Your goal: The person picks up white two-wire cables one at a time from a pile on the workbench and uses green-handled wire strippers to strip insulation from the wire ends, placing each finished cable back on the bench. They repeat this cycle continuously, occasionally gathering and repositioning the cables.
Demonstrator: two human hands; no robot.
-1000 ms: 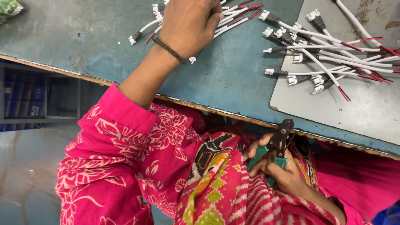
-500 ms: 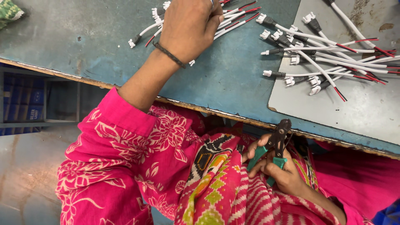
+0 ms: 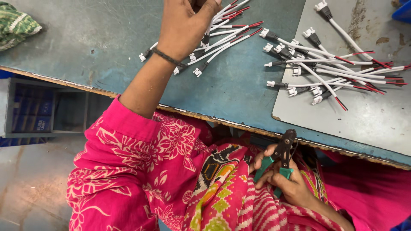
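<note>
I note my left hand (image 3: 184, 30) pinching light, limp wire leads (image 3: 222, 36), best gripped mid-sheath; right hand (image 3: 284, 184) fingers clamp green-handled pliers (image 3: 280, 160).

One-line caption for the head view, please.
Left hand reaches into a pile of white wire leads on the blue-grey table; right hand holds green-handled pliers at the lap.

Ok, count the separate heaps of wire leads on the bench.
2. One heap lies on the blue benchtop under the left hand; the other heap lies on the grey board. Hidden leads possible.
</note>
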